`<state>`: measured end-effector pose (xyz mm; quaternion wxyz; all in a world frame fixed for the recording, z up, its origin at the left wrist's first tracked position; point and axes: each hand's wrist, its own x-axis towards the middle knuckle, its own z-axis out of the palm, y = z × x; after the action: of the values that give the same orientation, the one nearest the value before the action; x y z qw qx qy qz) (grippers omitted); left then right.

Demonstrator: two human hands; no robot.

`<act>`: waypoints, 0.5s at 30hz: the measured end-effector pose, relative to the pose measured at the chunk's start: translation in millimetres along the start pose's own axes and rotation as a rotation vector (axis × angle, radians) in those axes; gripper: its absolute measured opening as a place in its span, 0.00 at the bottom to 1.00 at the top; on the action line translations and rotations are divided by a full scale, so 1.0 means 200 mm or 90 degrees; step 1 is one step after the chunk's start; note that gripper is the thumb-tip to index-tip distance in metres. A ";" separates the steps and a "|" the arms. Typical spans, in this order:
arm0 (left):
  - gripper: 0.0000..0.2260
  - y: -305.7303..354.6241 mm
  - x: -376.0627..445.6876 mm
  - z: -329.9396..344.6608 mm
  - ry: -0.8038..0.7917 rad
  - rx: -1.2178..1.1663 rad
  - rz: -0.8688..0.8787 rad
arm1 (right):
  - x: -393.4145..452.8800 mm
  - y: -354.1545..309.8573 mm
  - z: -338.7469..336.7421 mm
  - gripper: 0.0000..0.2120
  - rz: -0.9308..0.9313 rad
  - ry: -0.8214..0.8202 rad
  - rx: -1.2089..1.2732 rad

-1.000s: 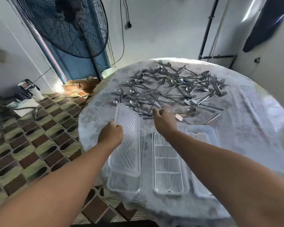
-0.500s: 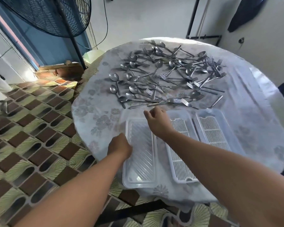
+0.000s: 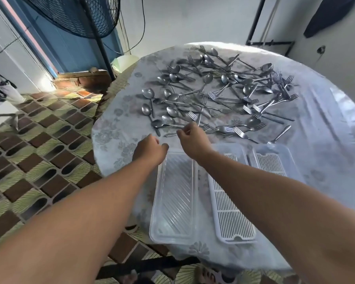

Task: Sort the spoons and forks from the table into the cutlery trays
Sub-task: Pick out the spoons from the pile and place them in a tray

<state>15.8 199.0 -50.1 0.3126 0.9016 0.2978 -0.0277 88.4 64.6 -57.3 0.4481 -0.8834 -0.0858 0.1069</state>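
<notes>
Several steel spoons and forks [image 3: 213, 95] lie tangled across the far half of the round table. Three long trays sit side by side at the near edge: a clear ribbed tray [image 3: 172, 201] on the left, a tray with a white slotted insert [image 3: 232, 212] in the middle, and another slotted tray [image 3: 273, 160] on the right. My left hand [image 3: 150, 149] hovers at the clear tray's far left corner, fingers loosely curled, holding nothing. My right hand [image 3: 193, 138] is over the nearest cutlery, fingers bent just above a handle [image 3: 170, 134]; no grip shows.
The table's floral cloth [image 3: 115, 140] ends at a curved edge on the left, with tiled floor [image 3: 39, 150] beyond. A standing fan [image 3: 80, 15] on a dark pole and a pale bucket [image 3: 123, 60] are behind the table's far left.
The clear tray that my left hand held tilted now lies flat left of the other two and is released. Both hands moved forward toward the cutlery.
</notes>
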 end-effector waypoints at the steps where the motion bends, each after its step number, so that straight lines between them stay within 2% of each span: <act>1: 0.11 0.01 0.03 -0.02 0.001 -0.010 0.012 | 0.02 -0.02 0.01 0.12 0.008 0.003 0.008; 7: 0.09 -0.05 0.24 -0.15 -0.039 -0.055 0.056 | 0.12 -0.10 0.17 0.12 0.077 0.066 0.018; 15: 0.08 -0.26 0.55 -0.42 -0.131 0.048 0.132 | 0.20 -0.25 0.42 0.09 0.192 0.161 0.015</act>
<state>66.1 337.1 -36.5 0.3084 0.9310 0.1684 -0.0985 101.2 169.2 -70.2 0.4444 -0.8874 0.1056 0.0619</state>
